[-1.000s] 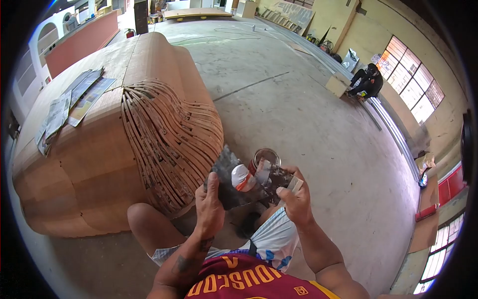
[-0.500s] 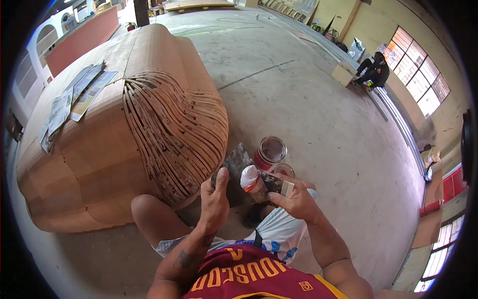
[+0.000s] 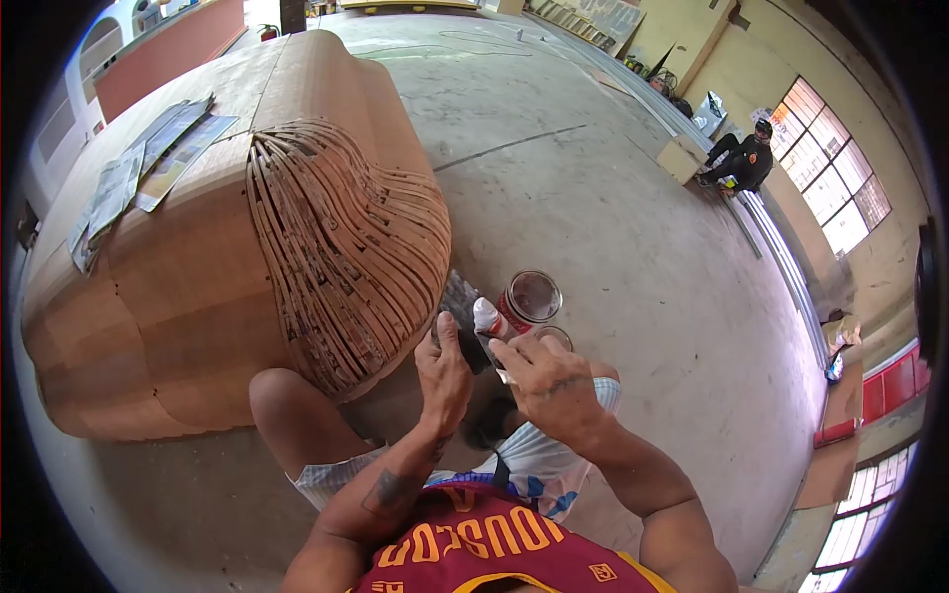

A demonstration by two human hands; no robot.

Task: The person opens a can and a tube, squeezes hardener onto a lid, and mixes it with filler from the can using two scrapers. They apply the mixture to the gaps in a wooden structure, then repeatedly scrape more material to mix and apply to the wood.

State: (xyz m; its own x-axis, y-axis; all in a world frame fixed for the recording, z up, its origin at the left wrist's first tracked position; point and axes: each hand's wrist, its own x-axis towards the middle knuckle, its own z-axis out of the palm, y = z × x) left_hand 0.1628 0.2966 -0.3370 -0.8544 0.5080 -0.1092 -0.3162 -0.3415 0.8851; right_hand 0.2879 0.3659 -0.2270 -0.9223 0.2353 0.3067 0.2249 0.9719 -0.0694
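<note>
My left hand (image 3: 444, 374) grips a dark, smeared flat board (image 3: 461, 299), thumb upright along its near edge. My right hand (image 3: 554, 383) is closed on a putty knife (image 3: 507, 377), back of the hand up and mostly hiding it. A white lump of putty (image 3: 486, 314) shows just past the right fingers, over the board's right side. Both hands are close together above my lap. Beyond them an open can (image 3: 534, 296) of pale greyish paste stands on the floor. A smaller round container (image 3: 556, 338) beside it is partly covered by my right hand.
A large curved wooden form (image 3: 188, 287) with layered, grooved strips (image 3: 346, 257) fills the left side. Newspaper sheets (image 3: 148, 163) lie on top of it. Across the concrete floor (image 3: 633, 267), a person (image 3: 741, 158) sits by long metal bars (image 3: 781, 252) along the wall.
My right hand has turned over, back upward, and moved left toward the board, swinging the putty knife round. My left hand has shifted slightly right and the view has tilted a little.
</note>
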